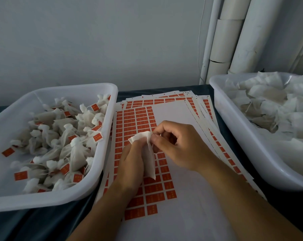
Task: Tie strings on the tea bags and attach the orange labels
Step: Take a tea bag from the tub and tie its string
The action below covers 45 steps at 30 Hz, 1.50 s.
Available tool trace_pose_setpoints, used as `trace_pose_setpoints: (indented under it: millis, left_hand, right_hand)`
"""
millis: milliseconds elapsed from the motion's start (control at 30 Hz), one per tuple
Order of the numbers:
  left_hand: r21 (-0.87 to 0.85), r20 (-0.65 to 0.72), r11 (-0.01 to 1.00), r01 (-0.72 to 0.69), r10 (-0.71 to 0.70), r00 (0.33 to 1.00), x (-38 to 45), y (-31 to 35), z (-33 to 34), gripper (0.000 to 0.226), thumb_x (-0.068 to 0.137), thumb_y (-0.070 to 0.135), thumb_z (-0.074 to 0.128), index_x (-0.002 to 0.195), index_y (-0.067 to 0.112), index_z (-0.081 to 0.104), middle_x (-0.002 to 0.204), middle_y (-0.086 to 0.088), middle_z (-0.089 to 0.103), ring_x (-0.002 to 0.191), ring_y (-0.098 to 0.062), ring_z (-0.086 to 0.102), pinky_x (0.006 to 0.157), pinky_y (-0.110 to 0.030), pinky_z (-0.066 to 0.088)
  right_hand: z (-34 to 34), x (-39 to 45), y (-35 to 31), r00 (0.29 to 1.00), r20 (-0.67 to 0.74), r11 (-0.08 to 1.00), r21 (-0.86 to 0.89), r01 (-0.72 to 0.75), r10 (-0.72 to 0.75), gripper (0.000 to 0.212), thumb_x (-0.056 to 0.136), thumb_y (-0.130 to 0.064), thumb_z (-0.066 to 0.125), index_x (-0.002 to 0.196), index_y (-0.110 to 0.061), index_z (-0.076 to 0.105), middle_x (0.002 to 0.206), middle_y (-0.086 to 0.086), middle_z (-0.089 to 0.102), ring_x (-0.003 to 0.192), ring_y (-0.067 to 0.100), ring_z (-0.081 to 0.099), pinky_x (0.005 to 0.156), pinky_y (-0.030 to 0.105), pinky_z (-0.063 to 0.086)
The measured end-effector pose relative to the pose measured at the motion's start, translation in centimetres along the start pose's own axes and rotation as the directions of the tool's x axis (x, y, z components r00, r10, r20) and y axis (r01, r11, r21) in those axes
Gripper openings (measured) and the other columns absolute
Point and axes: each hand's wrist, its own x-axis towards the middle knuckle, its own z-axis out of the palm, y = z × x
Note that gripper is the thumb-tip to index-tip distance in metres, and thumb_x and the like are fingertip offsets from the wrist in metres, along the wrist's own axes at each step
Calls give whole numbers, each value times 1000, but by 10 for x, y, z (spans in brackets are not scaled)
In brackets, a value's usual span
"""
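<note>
**Both hands hold one tea bag above the label sheets**

Head view. The landmark here is the top label sheet [173, 122], a white page that lies in the middle of the dark table [42, 223], on a fanned stack of similar sheets [202, 108]. Its left part carries rows of orange labels [138, 119]; its right part is bare white backing.

Directly above this sheet, near its middle, the two hands meet around a single white tea bag [150, 159]. The left hand [131, 160] has its fingers curled around the body of the bag, which hangs down and a little toward the person. The right hand [175, 143] pinches the upper, gathered end of the bag between thumb and bent fingers. The loose top of the bag sticks out to the left of the fingertips. A string cannot be made out between the fingers.

To the left of the sheet, touching its edge, stands a white plastic tray [110, 105]. It holds a heap of finished tea bags [65, 141], each tied at the neck and many with an orange label attached.

To the right of the sheet stands a second white tray [234, 122], filled with plain bags [269, 100] that show no orange.

Behind the sheet is a pale wall [95, 40], and behind the right tray white pipes [237, 32] stand upright.
</note>
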Motion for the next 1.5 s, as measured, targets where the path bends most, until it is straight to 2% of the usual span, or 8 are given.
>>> trace_pose_setpoints:
  millis: [133, 367, 633, 933, 1133, 1233, 1367, 1500]
  left_hand:
    - [-45, 3, 998, 42, -42, 999, 0, -2, -1, 38, 106, 45, 35, 130, 26, 59, 113, 1, 73, 99, -19, 72, 85, -36, 60]
    - [-45, 84, 997, -69, 73, 994, -5, 2, 2, 54, 83, 64, 45, 112, 23, 64, 91, -2, 75, 83, -23, 75, 66, -25, 60]
    - [127, 167, 946, -298, 276, 946, -5, -1, 7, 31, 84, 51, 71, 97, 23, 64, 72, 6, 68, 63, -14, 71, 52, -17, 52]
    - [415, 82, 834, -364, 364, 928, 3, -13, 6, 12, 94, 39, 66, 91, 49, 59, 73, 20, 67, 66, -1, 69, 49, -9, 49]
    - [518, 81, 774, -365, 381, 921, 1, -16, 7, 16, 90, 52, 62, 79, 49, 51, 66, 30, 60, 72, 10, 65, 52, -2, 45]
    - [552, 96, 762, -340, 347, 933, 3, -15, 8, 35, 78, 73, 51, 101, 47, 48, 87, 30, 58, 71, -3, 66, 52, -7, 48]
    - [423, 114, 830, -364, 350, 930, 1, -6, 8, 64, 77, 73, 58, 135, 52, 41, 121, 36, 49, 101, 5, 60, 65, -4, 52]
    - [179, -19, 939, -295, 303, 953, 1, 0, 7, 36, 87, 59, 50, 101, 29, 63, 86, 20, 66, 80, 2, 65, 61, -7, 49]
  right_hand:
    - [-12, 3, -5, 978, 130, 942, 272, -194, 163, 19, 101, -27, 60, 85, -25, 68, 66, -12, 60, 59, 5, 57, 56, 14, 46]
    - [-20, 2, -9, 900, 297, 458, 783, -421, 320, 23, 91, -31, 59, 77, -20, 72, 81, 0, 62, 64, 9, 57, 55, 21, 45]
    - [-21, 2, -7, 908, 303, 287, 877, -385, 291, 19, 91, -26, 65, 80, -14, 74, 107, 5, 75, 67, 11, 62, 54, 20, 48]
    - [-30, 3, -7, 956, 126, 145, 975, -168, 265, 23, 96, -14, 60, 79, -13, 75, 95, 7, 73, 82, 14, 70, 71, 25, 59]
    - [-24, 3, -10, 954, 157, 201, 957, -211, 255, 25, 97, -19, 58, 79, -16, 76, 97, 7, 74, 79, 14, 70, 72, 26, 60]
    - [-22, 4, -11, 943, 176, 259, 932, -252, 284, 19, 96, -28, 61, 84, -20, 75, 105, 7, 74, 83, 15, 70, 75, 29, 59]
    - [-22, 5, -7, 935, 123, 347, 906, -243, 333, 20, 101, -26, 58, 87, -22, 72, 94, 3, 68, 84, 16, 66, 78, 30, 57]
    - [-24, 6, -5, 941, 58, 483, 846, -223, 333, 26, 104, -24, 54, 86, -25, 73, 90, 2, 67, 87, 17, 65, 82, 32, 56]
